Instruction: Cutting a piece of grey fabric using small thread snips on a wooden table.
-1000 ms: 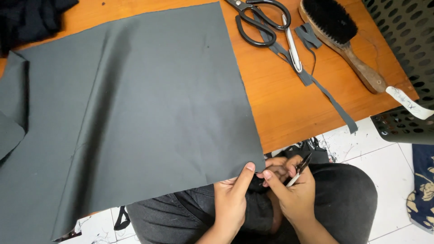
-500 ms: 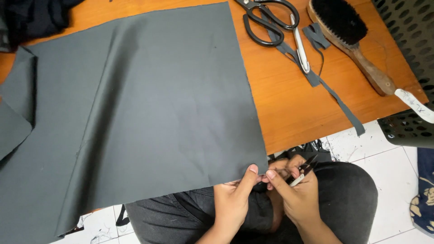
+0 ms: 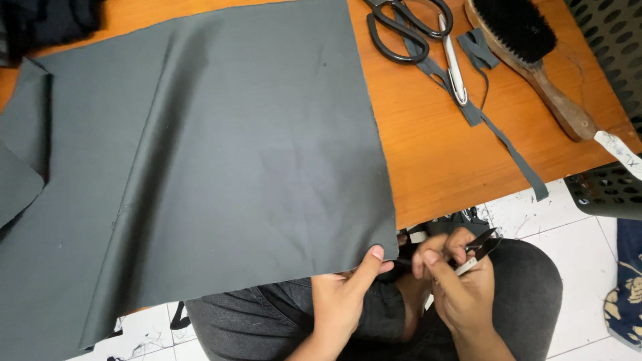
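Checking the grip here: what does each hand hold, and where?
Left hand pinches the grey cloth at its near right corner; right hand holds small thread snips around the handle.

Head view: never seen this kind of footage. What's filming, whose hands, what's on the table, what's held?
A camera worn on a person's head looks down at their own two bare hands; there is no machine. A large grey fabric covers most of the orange table. Beside it lie black scissors, a wooden brush and a grey fabric strip. The left hand pinches the fabric's near corner. The right hand holds small thread snips beside that corner, above the lap.
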